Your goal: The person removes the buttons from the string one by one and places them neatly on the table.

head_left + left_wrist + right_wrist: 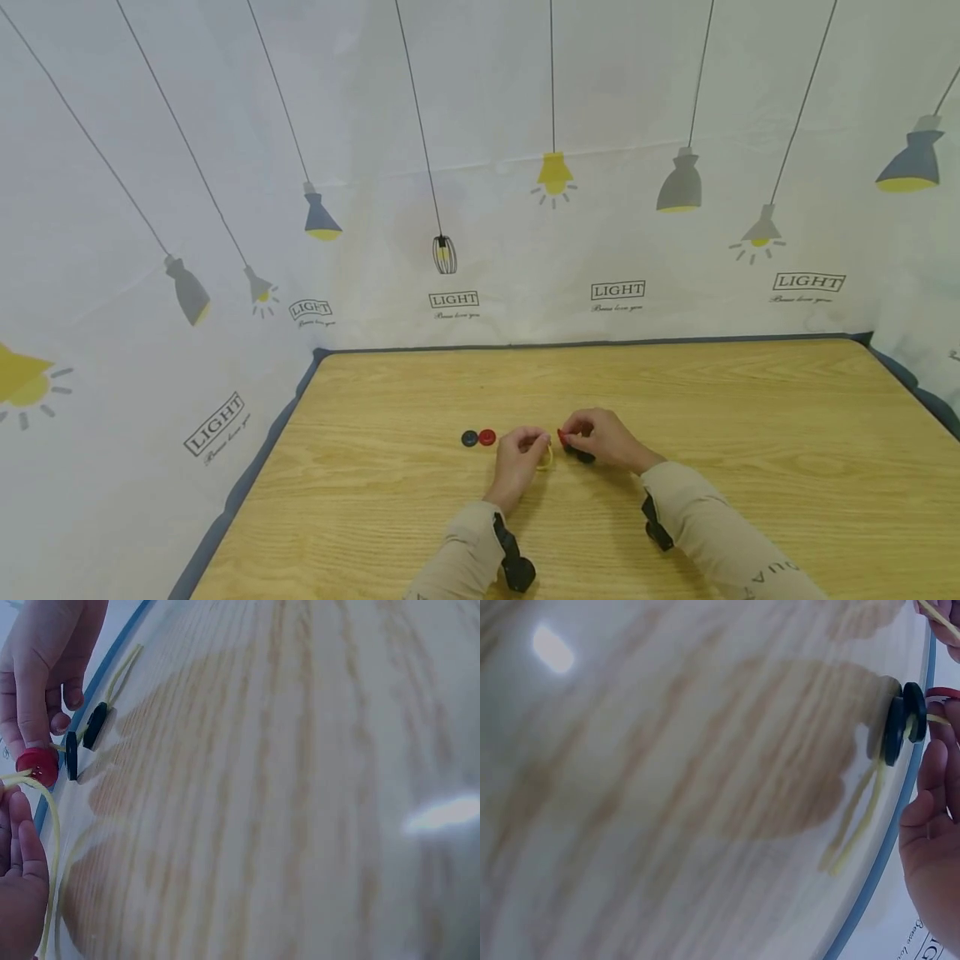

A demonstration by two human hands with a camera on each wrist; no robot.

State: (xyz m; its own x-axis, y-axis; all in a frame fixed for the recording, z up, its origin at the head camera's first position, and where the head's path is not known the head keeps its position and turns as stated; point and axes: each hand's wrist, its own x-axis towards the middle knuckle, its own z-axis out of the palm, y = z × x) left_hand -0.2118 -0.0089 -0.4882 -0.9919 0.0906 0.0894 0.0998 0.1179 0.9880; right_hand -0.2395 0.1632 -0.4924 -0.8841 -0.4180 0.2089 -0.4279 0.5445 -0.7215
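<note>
Between finger and thumb, my right hand pinches a red button, tilted on edge in the head view. Yellow string passes through holes in its face. My left hand pinches the string close beside the red button and a loop of it hangs below the fingers. Two dark buttons are threaded on the same string behind the red one, under the right hand. Past them a tail of string extends over the table in the right wrist view.
A loose dark button and a loose red button lie side by side on the wooden table, left of my left hand. White lamp-printed cloth stands around the table's back and sides. Each wrist wears a black camera mount.
</note>
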